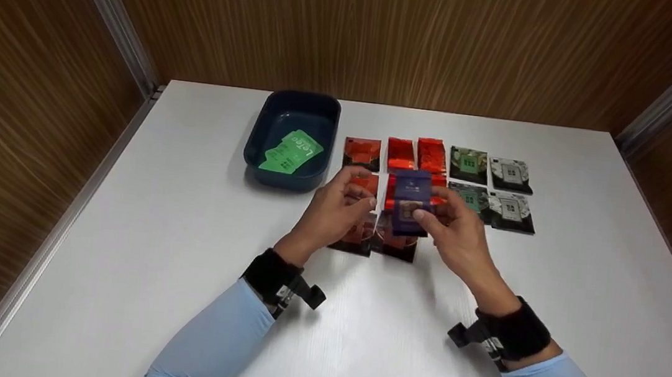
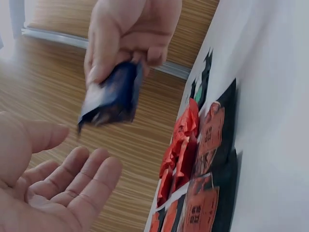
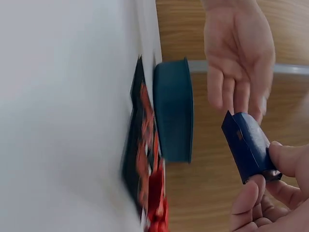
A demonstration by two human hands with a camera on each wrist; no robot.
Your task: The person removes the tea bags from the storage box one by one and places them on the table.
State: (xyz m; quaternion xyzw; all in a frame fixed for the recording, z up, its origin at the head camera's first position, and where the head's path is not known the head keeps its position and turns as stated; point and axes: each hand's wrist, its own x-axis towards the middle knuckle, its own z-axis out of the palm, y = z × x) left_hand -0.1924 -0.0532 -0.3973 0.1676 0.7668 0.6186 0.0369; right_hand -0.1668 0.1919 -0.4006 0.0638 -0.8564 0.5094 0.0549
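Observation:
My right hand (image 1: 461, 236) pinches a dark blue-purple tea packet (image 1: 412, 187) between thumb and fingers, raised over the rows of sachets. In the right wrist view this packet (image 3: 248, 145) looks plump, with a flat sealed edge. Just to its left is my left hand (image 1: 334, 210), fingers loosely bent and holding nothing. The left wrist view shows that palm (image 2: 53, 198) turned up below the packet, with a gap between them. Beneath the hands lie red foil packets (image 1: 401, 153) and black-and-red sachets (image 1: 362, 152), some partly covered by the hands.
A dark blue plastic bin (image 1: 287, 181) stands at the back left, with green LeTea cards (image 1: 293, 153) inside. On the right of the rows lie green-and-black sachets (image 1: 468, 165) and white-and-black sachets (image 1: 511, 174). Wood-grain panels (image 1: 352, 34) border the white table (image 1: 180, 247).

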